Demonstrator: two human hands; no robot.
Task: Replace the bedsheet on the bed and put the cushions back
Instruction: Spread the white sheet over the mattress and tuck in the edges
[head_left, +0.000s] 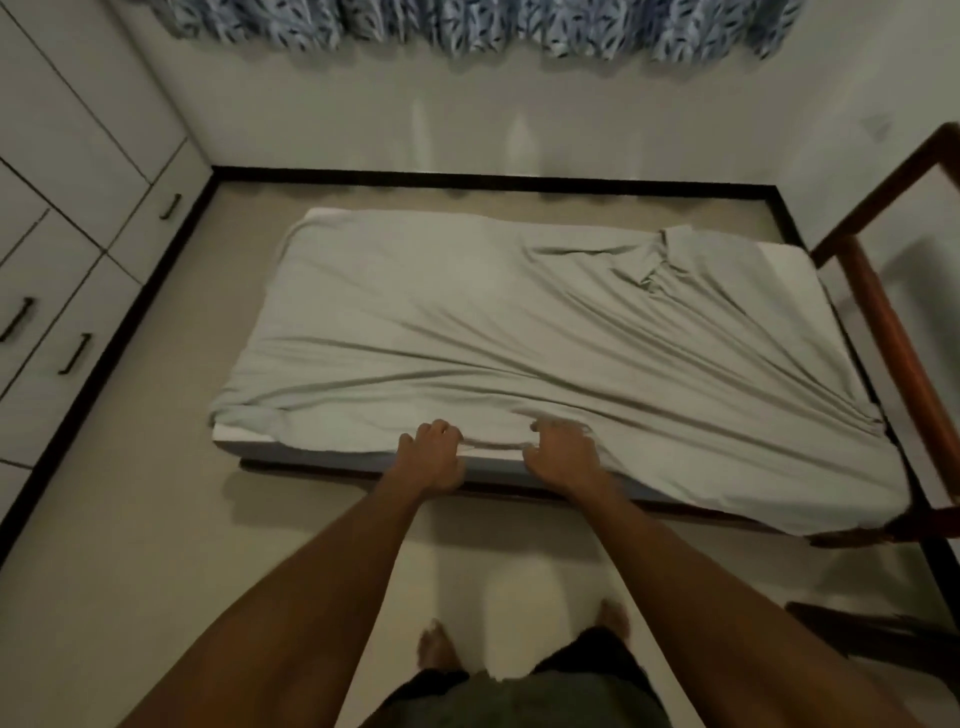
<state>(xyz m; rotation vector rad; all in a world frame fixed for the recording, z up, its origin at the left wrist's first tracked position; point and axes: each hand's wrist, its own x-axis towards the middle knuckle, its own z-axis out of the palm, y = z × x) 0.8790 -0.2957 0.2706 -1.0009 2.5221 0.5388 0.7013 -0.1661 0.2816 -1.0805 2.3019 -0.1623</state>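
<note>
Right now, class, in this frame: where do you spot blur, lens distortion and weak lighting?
Head view: dim, flat light throughout; the wide-angle lens bows the cupboard and skirting lines; left hand and right hand, gripping the bedsheet edge, are slightly motion-blurred.

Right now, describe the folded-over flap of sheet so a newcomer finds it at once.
Find the low bed under the pale green sheet. Go to its far right corner, beside the wooden frame. The flap is the only doubled-back patch, bordering bare white mattress; elsewhere just long creases.
</note>
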